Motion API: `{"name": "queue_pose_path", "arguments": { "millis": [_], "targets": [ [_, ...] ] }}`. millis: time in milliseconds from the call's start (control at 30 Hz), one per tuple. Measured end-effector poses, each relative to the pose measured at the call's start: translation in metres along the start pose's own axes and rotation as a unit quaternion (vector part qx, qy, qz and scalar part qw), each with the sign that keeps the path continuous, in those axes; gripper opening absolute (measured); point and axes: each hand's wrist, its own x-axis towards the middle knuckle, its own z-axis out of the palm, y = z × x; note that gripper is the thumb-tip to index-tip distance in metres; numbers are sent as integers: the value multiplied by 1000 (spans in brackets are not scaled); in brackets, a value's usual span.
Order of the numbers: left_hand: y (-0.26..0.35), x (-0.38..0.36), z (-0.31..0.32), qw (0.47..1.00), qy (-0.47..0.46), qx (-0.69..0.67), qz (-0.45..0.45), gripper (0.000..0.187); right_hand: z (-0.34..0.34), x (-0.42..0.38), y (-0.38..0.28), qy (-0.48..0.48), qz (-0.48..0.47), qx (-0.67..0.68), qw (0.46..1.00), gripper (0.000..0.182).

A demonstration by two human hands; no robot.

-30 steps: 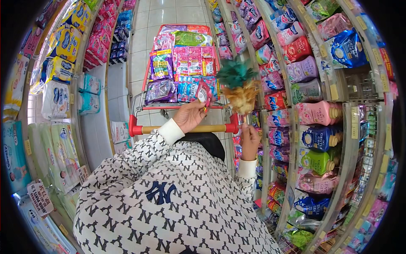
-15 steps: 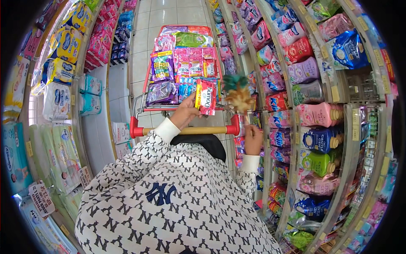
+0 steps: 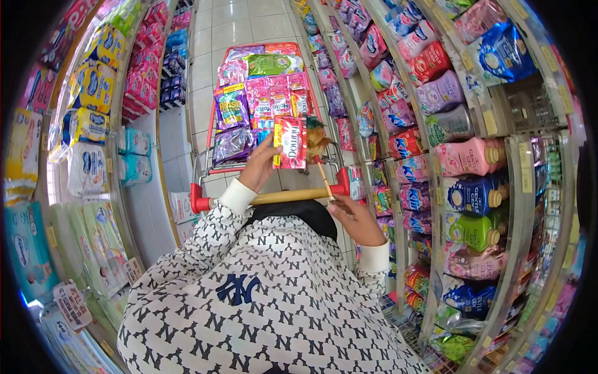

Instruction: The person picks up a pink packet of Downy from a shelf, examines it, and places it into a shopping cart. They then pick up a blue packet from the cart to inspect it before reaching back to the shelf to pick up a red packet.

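My left hand [image 3: 258, 167] holds a red and white Downy pack [image 3: 290, 142] upright above the near end of the shopping cart [image 3: 225, 169]. In my right hand [image 3: 356, 219] is the thin handle of a feather duster [image 3: 319, 144], pinched near its lower end. The duster's green and tan head lies just right of the Downy pack and partly behind it. Beyond the hands the cart carries a purple Rinso pack [image 3: 232, 106], pink Molto packs [image 3: 272, 95] and a green pack [image 3: 274, 64].
The cart's tan handlebar [image 3: 283, 197] with red ends crosses in front of my body. Shelves of pouches and bottles [image 3: 470, 157] line the right side. Diaper packs [image 3: 93, 240] and other packs fill the left shelves. Tiled floor [image 3: 232, 19] runs ahead.
My right hand and the duster have moved left, bringing the duster head beside the Downy pack. My left hand has shifted slightly left with the pack, which now faces the camera more squarely.
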Motion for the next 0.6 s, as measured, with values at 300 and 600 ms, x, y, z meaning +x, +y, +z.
{"name": "queue_pose_path", "arguments": {
  "millis": [300, 600],
  "targets": [
    [-27, -4, 93, 963, -233, 75, -117, 59, -19, -34, -37, 222, -23, 200, 954, 58],
    [-23, -28, 199, 840, -475, 246, -88, 53, -12, -65, -2, 337, -87, 532, 772, 37]
  ]
}}
